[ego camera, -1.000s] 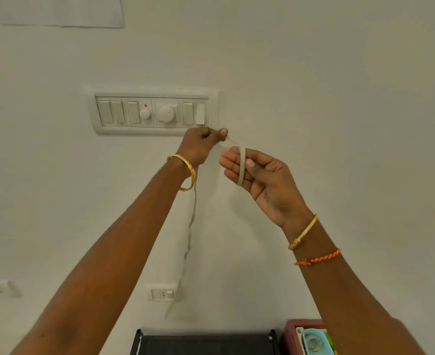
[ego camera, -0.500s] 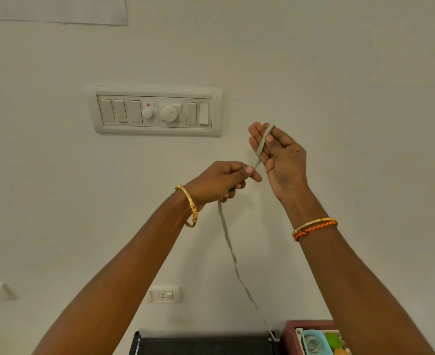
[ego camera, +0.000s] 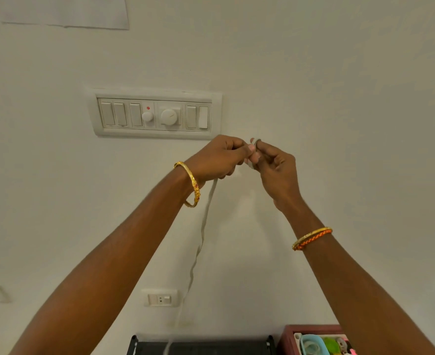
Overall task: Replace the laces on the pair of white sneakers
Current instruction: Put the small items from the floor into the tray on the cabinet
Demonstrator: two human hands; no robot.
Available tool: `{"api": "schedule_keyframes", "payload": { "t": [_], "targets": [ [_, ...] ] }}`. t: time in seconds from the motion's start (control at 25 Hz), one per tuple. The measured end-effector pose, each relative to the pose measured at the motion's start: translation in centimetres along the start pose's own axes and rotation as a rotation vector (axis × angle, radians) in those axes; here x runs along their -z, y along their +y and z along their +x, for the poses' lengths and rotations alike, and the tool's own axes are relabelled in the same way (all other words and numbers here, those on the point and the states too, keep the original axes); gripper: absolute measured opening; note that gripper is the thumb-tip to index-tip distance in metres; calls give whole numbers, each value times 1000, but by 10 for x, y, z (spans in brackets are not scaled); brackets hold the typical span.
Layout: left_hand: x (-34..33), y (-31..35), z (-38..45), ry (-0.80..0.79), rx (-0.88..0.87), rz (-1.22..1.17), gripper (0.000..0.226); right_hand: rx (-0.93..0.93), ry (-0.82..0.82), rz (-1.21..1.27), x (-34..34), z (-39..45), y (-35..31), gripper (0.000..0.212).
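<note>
— What's lowest, nearest the person?
— A black rack point(ego camera: 201, 347) and a red box point(ego camera: 313, 329); the lace point(ego camera: 204, 226) hangs down toward the rack.
— And higher up?
— It runs into the left hand point(ego camera: 216, 157), whose curled fingers pinch it. The right hand point(ego camera: 275, 165) pinches its top end, looped over a fingertip; the hands touch.
— Behind them?
— A switch panel point(ego camera: 155, 114) on the wall.

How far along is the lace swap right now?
Done: one pale lace is free of any shoe. In hand: left hand and right hand pinch its top end, the rest hanging down. Left: no sneakers show here, so any threading cannot be judged.
</note>
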State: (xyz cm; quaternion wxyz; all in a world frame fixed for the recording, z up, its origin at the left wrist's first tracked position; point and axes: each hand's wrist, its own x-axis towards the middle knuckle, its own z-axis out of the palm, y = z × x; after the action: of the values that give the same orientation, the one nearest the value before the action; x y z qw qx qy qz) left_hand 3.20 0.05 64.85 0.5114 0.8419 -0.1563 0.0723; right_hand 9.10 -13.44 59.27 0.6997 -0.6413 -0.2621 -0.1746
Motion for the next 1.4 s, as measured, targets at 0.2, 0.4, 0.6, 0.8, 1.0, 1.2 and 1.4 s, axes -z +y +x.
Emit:
{"api": "schedule_keyframes", "payload": {
  "t": [0.2,0.4,0.6,0.8,1.0,1.2,1.4],
  "targets": [
    [12,22,8,63,-59,78,27,-26,-107,-91,8,-14,-6,31],
    [20,24,25,174,-64,207,28,-84,-183,63,16,-31,-27,34],
    [-2,-13,21,79,133,-84,24,-130,-214,317,21,-31,-46,31],
    [-42,-29,2,-89,298,-428,32,-144,-106,473,24,-20,-46,30],
    [-50,-18,-6,-175,309,-383,34,-153,13,329,34,-8,-35,33],
    [-41,3,-2,-163,252,-191,32,-123,25,56,37,-6,-22,34],
    [-21,25,10,-60,162,-177,28,-98,-74,-131,38,-15,-16,38]
  ]
}}
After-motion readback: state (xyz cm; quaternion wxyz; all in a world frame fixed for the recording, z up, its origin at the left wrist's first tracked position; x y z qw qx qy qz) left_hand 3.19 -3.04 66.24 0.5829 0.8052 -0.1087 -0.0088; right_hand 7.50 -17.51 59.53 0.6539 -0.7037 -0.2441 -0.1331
